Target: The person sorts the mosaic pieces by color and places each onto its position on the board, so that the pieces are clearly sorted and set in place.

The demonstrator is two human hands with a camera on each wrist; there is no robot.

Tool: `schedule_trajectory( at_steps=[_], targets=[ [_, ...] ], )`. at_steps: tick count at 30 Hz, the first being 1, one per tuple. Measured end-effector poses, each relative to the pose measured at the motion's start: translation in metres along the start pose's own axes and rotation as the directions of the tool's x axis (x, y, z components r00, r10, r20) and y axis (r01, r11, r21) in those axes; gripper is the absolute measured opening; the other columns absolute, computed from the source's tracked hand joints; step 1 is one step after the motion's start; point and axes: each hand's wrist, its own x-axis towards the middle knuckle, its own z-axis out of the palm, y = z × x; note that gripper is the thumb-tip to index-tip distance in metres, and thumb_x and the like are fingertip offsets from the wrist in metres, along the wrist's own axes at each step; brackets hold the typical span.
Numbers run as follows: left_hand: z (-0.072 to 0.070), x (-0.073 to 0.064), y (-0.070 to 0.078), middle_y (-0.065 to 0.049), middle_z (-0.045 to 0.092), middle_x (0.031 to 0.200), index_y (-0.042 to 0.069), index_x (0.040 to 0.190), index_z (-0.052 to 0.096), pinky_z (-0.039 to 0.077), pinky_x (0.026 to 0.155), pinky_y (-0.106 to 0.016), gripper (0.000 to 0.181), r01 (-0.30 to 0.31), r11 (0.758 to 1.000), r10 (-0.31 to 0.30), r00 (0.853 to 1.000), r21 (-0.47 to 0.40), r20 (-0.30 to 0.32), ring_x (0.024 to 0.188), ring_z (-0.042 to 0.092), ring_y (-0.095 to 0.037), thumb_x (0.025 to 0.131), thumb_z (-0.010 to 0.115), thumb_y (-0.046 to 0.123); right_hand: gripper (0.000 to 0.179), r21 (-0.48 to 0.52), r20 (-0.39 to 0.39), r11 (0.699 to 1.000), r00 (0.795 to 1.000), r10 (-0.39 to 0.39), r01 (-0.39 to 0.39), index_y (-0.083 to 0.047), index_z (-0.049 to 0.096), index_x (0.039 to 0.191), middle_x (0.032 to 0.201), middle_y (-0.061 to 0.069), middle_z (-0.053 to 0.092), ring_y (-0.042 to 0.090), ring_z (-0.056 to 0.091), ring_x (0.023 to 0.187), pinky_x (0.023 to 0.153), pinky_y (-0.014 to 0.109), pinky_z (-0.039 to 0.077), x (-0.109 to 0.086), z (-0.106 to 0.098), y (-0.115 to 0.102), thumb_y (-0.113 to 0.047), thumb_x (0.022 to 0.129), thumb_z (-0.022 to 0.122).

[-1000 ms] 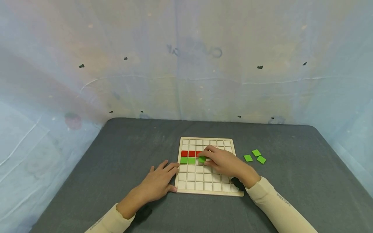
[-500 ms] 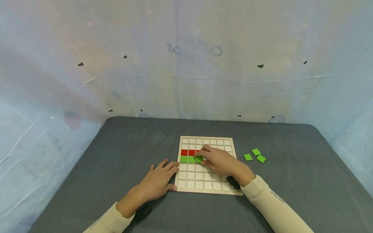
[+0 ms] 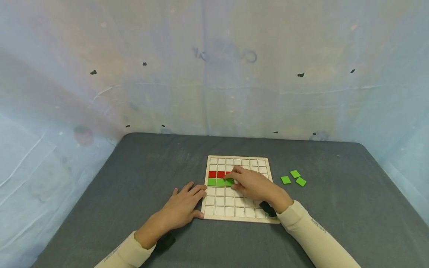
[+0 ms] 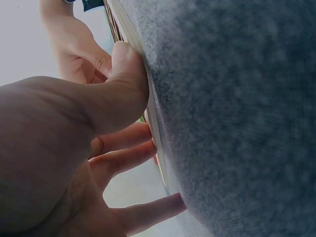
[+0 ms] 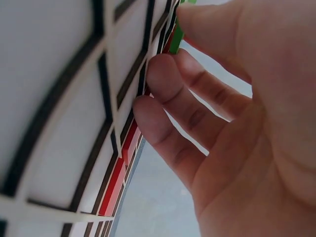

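Observation:
A wooden grid board (image 3: 229, 211) lies on the dark table. My left hand (image 3: 179, 208) rests against its left side, fingers spread, with the thumb at the near corner; the left wrist view shows the thumb (image 4: 129, 69) pressing the board's edge. My right hand (image 3: 256, 184) reaches over the board and pinches a green tile (image 3: 229, 182) at the third cell of a row. In the right wrist view that tile (image 5: 176, 40) looks tilted beside the thumb. Two green tiles (image 3: 216, 182) fill the cells to its left. Red tiles (image 3: 216, 174) line the row behind, partly hidden by my hand.
Three loose green tiles (image 3: 295, 174) lie on the table to the right of the board. A pale cloth wall (image 3: 207, 93) with dark spots rises behind the table (image 3: 161, 160).
The right hand has moved slightly left with the green tile and lowered it to the third cell beside the other green ones. The left hand has stayed on the board's edge.

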Motion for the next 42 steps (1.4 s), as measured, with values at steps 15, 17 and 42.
schedule_trajectory(
  at_steps=[15, 17, 42],
  targets=[
    [0.0006, -0.0006, -0.0015, 0.003, 0.046, 0.151, 0.018, 0.13, 0.059, 0.039, 0.096, -0.077, 0.056, -0.003, 1.0, 0.003, 1.0, -0.008, -0.016, 0.142, 0.04, -0.041, 0.082, 0.074, 0.043, 0.035, -0.018, -0.013, 1.0, 1.0, -0.025, 0.025, -0.02, 0.063, 0.132, 0.113, -0.003, 0.058, 0.003, 0.051, 0.075, 0.067, 0.021, 0.047, 0.0032, 0.0028, -0.0007, -0.024, 0.097, 0.067],
    [0.0018, -0.0002, -0.0028, 0.003, 0.046, 0.151, 0.018, 0.13, 0.059, 0.039, 0.095, -0.078, 0.056, -0.01, 1.0, 0.01, 1.0, -0.009, -0.024, 0.142, 0.04, -0.041, 0.082, 0.074, 0.043, 0.034, -0.017, -0.013, 0.999, 0.999, -0.029, 0.029, -0.021, 0.063, 0.131, 0.113, -0.004, 0.058, 0.003, 0.051, 0.075, 0.067, 0.02, 0.047, 0.0037, 0.0031, -0.0009, -0.025, 0.097, 0.066],
    [0.0, -0.0006, 0.0009, 0.003, 0.045, 0.152, 0.018, 0.133, 0.059, 0.038, 0.096, -0.077, 0.058, -0.005, 1.0, 0.005, 1.0, 0.002, -0.006, 0.142, 0.04, -0.039, 0.083, 0.074, 0.043, 0.03, -0.011, -0.016, 1.0, 1.0, 0.014, -0.015, -0.021, 0.066, 0.127, 0.114, -0.004, 0.061, 0.005, 0.058, 0.082, 0.072, 0.024, 0.052, 0.0017, 0.0026, -0.0015, -0.023, 0.098, 0.066]
  ],
)
